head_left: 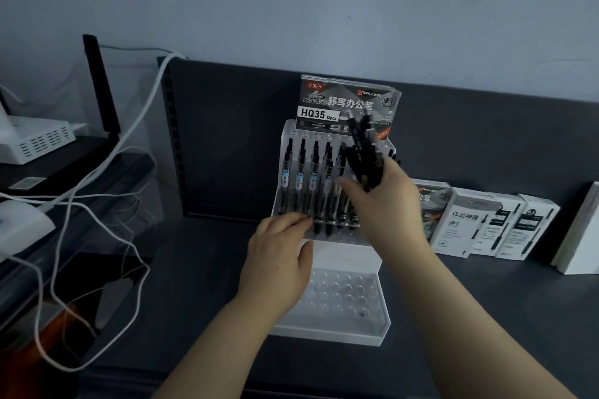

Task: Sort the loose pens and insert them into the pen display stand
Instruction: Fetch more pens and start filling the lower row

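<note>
Near bench (201, 272) back edge: right hand (385, 204) clamped on pen bundle (363, 152) over stand (340, 256); left hand (275, 256), fingers (296, 220) straight, presses stand's front ledge. Risk: grip loosens, 1 pen slips, knocks seated pens (299, 178).

The light is dim and bluish, flat, leaving hardly any shadow on my worktop (201, 269). The pens (363, 152) in my right hand (387, 207) smear with motion blur (their print unreadable), and straight edges bow toward the outer borders.
</note>
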